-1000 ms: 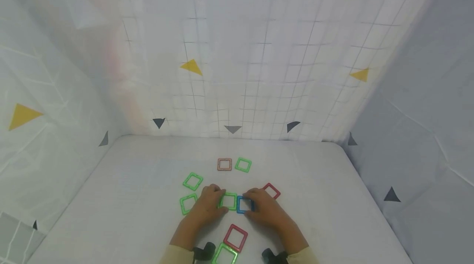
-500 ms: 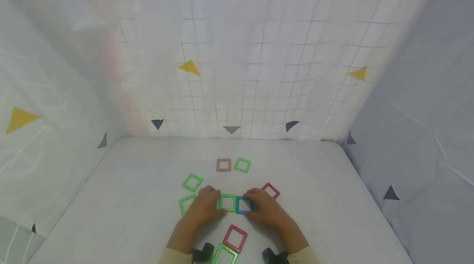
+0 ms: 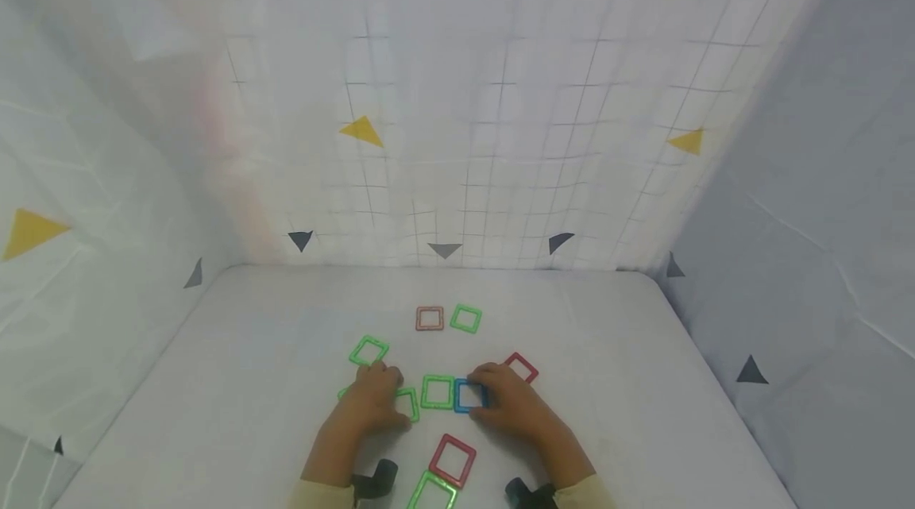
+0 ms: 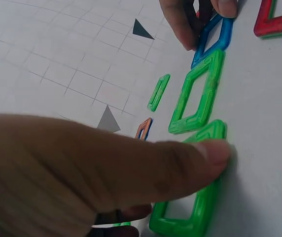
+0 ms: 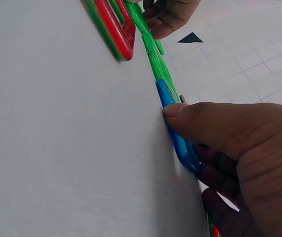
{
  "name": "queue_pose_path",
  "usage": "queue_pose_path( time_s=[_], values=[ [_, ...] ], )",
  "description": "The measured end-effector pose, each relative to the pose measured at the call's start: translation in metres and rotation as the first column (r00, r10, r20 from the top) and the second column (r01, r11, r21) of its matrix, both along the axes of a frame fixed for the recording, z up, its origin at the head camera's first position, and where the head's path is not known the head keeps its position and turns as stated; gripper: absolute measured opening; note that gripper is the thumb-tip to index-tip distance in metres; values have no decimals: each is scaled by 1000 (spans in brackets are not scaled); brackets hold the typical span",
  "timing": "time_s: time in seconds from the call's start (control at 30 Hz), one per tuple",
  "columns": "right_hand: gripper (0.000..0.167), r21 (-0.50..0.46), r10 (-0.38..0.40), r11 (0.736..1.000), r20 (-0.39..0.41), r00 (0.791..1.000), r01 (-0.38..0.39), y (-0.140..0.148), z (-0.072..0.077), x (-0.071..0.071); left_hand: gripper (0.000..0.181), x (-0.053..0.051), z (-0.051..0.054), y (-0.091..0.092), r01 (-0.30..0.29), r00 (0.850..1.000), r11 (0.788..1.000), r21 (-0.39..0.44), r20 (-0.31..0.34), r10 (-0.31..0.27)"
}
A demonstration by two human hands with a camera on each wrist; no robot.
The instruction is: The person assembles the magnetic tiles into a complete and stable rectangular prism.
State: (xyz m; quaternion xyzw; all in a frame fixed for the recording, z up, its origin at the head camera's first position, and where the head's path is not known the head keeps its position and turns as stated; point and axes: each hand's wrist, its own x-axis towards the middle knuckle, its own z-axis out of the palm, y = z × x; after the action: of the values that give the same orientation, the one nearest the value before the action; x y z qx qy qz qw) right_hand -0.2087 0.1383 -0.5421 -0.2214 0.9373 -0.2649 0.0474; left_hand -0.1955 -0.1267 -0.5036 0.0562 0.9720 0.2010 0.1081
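We see the left hand (image 3: 363,400) pinching a hollow green square (image 3: 415,406) over the middle of the white table (image 3: 608,334), its thumb on the near edge and its other fingers toward the far edge. We cannot tell whether that square lies fully flat. Just beside it, across a narrow gap, we find a middle green square (image 3: 425,392) lying flat, and its other side touches a blue square (image 3: 458,396). The right hand (image 3: 511,406) pinches the blue square, with its thumb on the near edge and its fingers at the far edge. Past the left hand's outer side we catch only a sliver of a partly hidden green square (image 3: 342,393), and just beyond the fingertips lies a tilted green square (image 3: 357,348). Farther back we have 2 more pieces near each other, an orange square (image 3: 418,318) and a far green square (image 3: 455,316). Just beyond the right hand we see part of a red square (image 3: 526,363). Nearest us, between the 2 forearms, a second red square (image 3: 438,452) and a bottom green square (image 3: 418,490) seem to touch at their edges, the latter cut off by the frame.
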Motion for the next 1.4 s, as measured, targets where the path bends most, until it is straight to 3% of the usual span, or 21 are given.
queue_pose_path(
  time_s=[0.53, 0.83, 1.17, 1.3, 1.4],
  values=[
    [54, 15, 4, 1000, -10, 1000, -4, 0, -2, -1, 51, -4, -5, 2, -21, 999, 999, 44, 38, 19],
    [54, 12, -4, 1000, -2, 1000, 4, -1, 1, 1, 56, -3, -6, 5, 17, 1000, 999, 42, 21, -18],
    [59, 72, -1, 997, -95, 996, 8, -12, 0, 4, 55, -9, -17, 7, 59, 998, 998, 28, 17, -59],
    [59, 77, 4, 997, -112, 994, 5, -16, 0, 6, 54, -8, -16, 9, 74, 997, 997, 28, 13, -75],
    [54, 75, 51, 996, -132, 990, -42, -18, 0, 7, 52, -6, -13, 10, 83, 997, 996, 30, 4, -83]
  ],
)
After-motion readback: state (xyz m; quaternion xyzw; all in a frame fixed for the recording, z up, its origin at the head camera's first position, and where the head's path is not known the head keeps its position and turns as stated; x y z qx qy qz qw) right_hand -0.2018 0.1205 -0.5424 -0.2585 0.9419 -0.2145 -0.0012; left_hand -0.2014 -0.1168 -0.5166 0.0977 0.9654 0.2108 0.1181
